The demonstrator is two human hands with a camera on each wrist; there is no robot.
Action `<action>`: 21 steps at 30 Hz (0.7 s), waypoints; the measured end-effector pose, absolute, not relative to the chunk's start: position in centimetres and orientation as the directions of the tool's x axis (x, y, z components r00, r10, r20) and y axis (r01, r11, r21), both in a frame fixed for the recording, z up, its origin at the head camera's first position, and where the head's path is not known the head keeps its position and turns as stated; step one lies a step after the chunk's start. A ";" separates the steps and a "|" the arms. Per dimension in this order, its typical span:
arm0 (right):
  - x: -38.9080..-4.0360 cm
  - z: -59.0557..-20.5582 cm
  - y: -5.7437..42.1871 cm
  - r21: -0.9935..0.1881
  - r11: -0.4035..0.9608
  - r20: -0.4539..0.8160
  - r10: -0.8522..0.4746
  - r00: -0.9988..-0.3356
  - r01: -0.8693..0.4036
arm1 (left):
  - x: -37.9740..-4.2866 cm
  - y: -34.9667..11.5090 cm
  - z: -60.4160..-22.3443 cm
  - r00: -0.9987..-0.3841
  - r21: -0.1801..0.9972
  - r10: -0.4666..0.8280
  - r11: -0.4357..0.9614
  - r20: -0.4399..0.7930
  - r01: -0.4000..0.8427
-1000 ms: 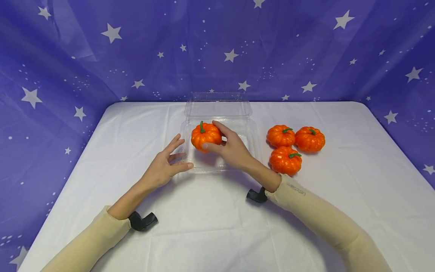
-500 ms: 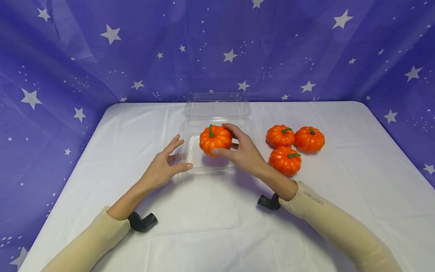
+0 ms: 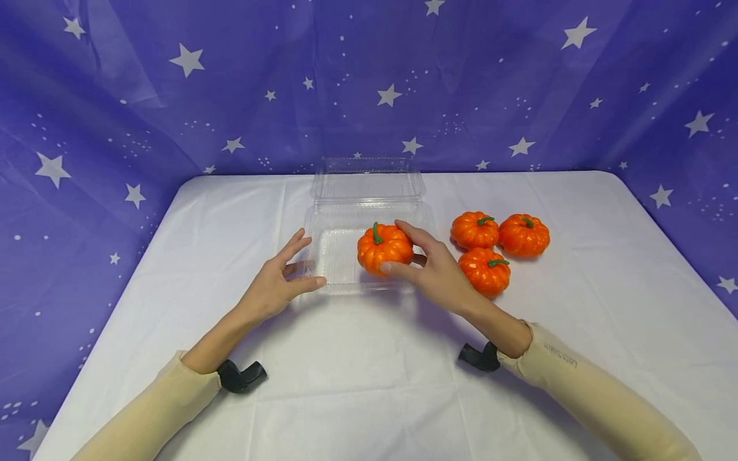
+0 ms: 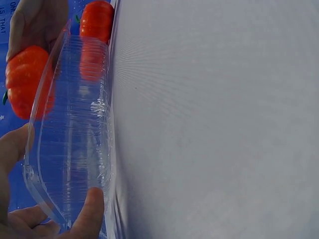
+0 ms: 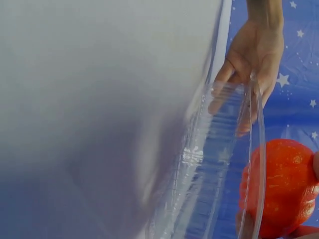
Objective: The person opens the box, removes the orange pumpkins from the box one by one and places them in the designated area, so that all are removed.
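Observation:
In the head view my right hand [image 3: 441, 272] grips a small orange pumpkin [image 3: 385, 250] with a green stem, thumb in front and fingers behind. It hangs over the right part of a clear plastic clamshell box [image 3: 340, 285], whose lid [image 3: 369, 182] lies folded back. My left hand [image 3: 277, 282] is spread at the box's left side, its fingers straight against the wall. The left wrist view shows those fingertips [image 4: 92, 206] at the clear wall, and the held pumpkin [image 4: 25, 82] above the rim. From the right wrist, the pumpkin [image 5: 284, 186] appears beyond the box's edge.
Three more orange pumpkins sit close together to the right: a rear left one [image 3: 475, 230], a rear right one [image 3: 524, 235] and a front one [image 3: 484, 272]. A white cloth [image 3: 357, 384] covers the table. A purple star-patterned curtain [image 3: 369, 77] hangs behind and at the sides.
My right hand has moved the pumpkin rightward and slightly nearer over the box. The left hand has stayed at the box's left side.

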State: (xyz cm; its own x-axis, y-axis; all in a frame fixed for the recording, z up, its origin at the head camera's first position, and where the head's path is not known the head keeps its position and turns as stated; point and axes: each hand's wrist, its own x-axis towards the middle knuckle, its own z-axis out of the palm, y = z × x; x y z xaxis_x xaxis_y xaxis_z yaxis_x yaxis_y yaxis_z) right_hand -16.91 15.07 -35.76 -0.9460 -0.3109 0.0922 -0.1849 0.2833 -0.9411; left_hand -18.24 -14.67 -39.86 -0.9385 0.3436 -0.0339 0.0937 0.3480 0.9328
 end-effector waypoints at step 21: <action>-13.3 -35.1 20.8 -0.956 0.244 0.111 -0.208 -0.972 -0.161 | -18.0 -14.7 -39.9 -0.935 0.936 0.353 0.337 -0.031 0.097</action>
